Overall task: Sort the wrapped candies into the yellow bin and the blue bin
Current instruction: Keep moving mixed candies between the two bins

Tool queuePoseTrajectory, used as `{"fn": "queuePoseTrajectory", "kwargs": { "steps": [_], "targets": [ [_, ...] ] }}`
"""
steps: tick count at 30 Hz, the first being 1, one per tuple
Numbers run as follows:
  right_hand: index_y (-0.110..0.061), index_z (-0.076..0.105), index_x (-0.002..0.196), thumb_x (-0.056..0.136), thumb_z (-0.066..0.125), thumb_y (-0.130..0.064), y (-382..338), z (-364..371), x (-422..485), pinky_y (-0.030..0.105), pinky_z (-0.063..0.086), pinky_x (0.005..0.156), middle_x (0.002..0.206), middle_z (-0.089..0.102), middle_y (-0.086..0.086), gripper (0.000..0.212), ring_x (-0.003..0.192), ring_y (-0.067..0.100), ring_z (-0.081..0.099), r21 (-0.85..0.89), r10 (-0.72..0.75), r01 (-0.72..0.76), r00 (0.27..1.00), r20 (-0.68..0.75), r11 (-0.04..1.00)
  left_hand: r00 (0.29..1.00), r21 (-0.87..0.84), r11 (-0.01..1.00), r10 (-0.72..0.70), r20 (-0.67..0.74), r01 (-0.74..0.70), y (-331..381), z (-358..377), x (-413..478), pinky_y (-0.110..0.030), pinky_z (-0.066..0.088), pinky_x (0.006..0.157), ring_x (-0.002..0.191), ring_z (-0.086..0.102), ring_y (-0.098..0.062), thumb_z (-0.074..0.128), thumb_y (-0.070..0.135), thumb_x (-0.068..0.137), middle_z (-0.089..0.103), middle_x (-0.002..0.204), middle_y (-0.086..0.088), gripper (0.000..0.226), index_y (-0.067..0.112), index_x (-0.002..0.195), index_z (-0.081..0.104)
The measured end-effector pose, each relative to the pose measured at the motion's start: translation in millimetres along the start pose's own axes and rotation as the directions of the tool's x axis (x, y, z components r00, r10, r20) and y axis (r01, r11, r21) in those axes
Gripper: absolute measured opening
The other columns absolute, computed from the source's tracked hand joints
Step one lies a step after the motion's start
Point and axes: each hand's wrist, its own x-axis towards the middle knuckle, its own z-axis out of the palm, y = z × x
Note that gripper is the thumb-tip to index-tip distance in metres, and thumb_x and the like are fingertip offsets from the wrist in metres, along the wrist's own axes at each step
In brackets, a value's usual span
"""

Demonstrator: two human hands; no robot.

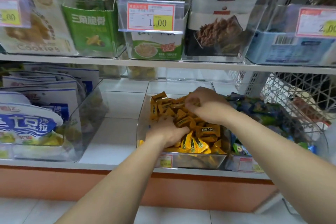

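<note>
Your forearms come in low and meet over the yellow bin (143,114), the clear tub that stands at the front of the lower shelf (112,132). Your left hand (167,132) is the nearer one: it lies palm down on the front left of the heap of yellow candies (205,132), fingers sunk among the wrappers. Whether they have closed on anything, you cannot tell from this view. Your right hand (205,105) sits farther back, over the middle of the same heap, with its fingers curled in and a few yellow candies pinched at the tips.

What the next move likely turns on is this: the blue bin (321,140) stands just beside the yellow bin on its right, both tubs running front to back, so your right hand is the closer one for any crossing. The blue candies (263,112) fill that tub. No blue wrapper shows in the yellow heap, though your hands cover part of it.
</note>
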Motion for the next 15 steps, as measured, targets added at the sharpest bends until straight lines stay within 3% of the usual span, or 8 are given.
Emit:
{"fn": "queuePoseTrajectory", "kwargs": {
  "steps": [2, 4, 6, 8, 10, 12, 15],
  "targets": [
    [-0.036, 0.069, 0.112, 0.095, 0.053, -0.047, -13.8, 11.0, 16.2, 0.037, 0.049, 0.093, 0.117, 0.061, -0.012, 0.025, 0.108, 0.012, 0.056, 0.159, -0.042, 0.025, 0.994, 0.105, 0.987, 0.996, 0.031, 0.995, 0.091, -0.008, -0.091, 1.1, 2.3, -3.8, -0.043, 0.050, 0.094, 0.118, 0.054, -0.029, 0.036, 0.082, 0.063, 0.054, 0.139, -0.001, 0.087, 0.034, 0.133, 0.053],
    [-0.039, 0.069, 0.114, 0.098, 0.054, -0.042, -24.1, 18.3, 30.2, 0.030, 0.041, 0.102, 0.120, 0.061, -0.018, 0.023, 0.112, 0.007, 0.054, 0.248, -0.085, 0.034, 0.977, 0.195, 0.968, 0.982, 0.074, 0.980, 0.185, -0.020, -0.183, 2.6, 3.8, -11.0, -0.042, 0.051, 0.089, 0.113, 0.056, -0.029, 0.035, 0.077, 0.073, 0.058, 0.132, -0.001, 0.074, 0.033, 0.129, 0.055],
    [-0.040, 0.071, 0.114, 0.100, 0.053, -0.038, -31.8, 24.4, 42.9, 0.004, 0.029, 0.089, 0.113, 0.059, -0.025, 0.023, 0.104, -0.006, 0.051, 0.305, -0.126, 0.031, 0.946, 0.300, 0.952, 0.963, 0.118, 0.959, 0.265, -0.039, -0.259, 4.9, 2.2, -18.7, -0.041, 0.051, 0.084, 0.108, 0.056, -0.030, 0.034, 0.070, 0.084, 0.060, 0.121, -0.005, 0.062, 0.027, 0.123, 0.056],
    [-0.035, 0.074, 0.114, 0.100, 0.054, -0.033, -40.4, 29.4, 56.4, -0.004, 0.028, 0.077, 0.111, 0.062, -0.026, 0.025, 0.102, -0.012, 0.052, 0.352, -0.170, 0.025, 0.907, 0.386, 0.936, 0.942, 0.151, 0.934, 0.333, -0.038, -0.324, 5.2, -5.0, -27.4, -0.038, 0.050, 0.080, 0.107, 0.057, -0.030, 0.037, 0.061, 0.094, 0.062, 0.112, -0.005, 0.049, 0.023, 0.119, 0.056],
    [-0.025, 0.075, 0.114, 0.098, 0.057, -0.029, -45.5, 33.0, 67.8, 0.008, 0.038, 0.091, 0.117, 0.067, -0.017, 0.024, 0.110, -0.002, 0.058, 0.371, -0.197, 0.037, 0.894, 0.403, 0.928, 0.919, 0.160, 0.911, 0.392, -0.043, -0.381, -3.0, -19.8, -35.5, -0.039, 0.051, 0.086, 0.114, 0.058, -0.027, 0.042, 0.058, 0.096, 0.065, 0.123, -0.002, 0.047, 0.028, 0.129, 0.056],
    [-0.023, 0.077, 0.108, 0.095, 0.061, -0.027, -43.9, 33.6, 76.9, 0.026, 0.046, 0.097, 0.112, 0.071, -0.011, 0.020, 0.107, 0.006, 0.063, 0.382, -0.197, 0.060, 0.923, 0.330, 0.922, 0.902, 0.122, 0.913, 0.406, -0.149, -0.390, -18.6, -42.1, -44.1, -0.036, 0.052, 0.088, 0.112, 0.061, -0.020, 0.048, 0.059, 0.091, 0.067, 0.124, 0.003, 0.047, 0.036, 0.130, 0.058],
    [-0.030, 0.077, 0.097, 0.094, 0.062, -0.030, -41.9, 40.8, 81.7, 0.029, 0.045, 0.085, 0.095, 0.070, -0.017, 0.015, 0.094, 0.002, 0.063, 0.393, -0.213, 0.092, 0.937, 0.276, 0.915, 0.843, -0.127, 0.925, 0.263, -0.469, -0.359, -47.3, -74.4, -53.3, -0.017, 0.053, 0.076, 0.084, 0.065, 0.004, 0.058, 0.045, 0.090, 0.074, 0.105, 0.009, 0.023, 0.037, 0.109, 0.068]
  ]
}}
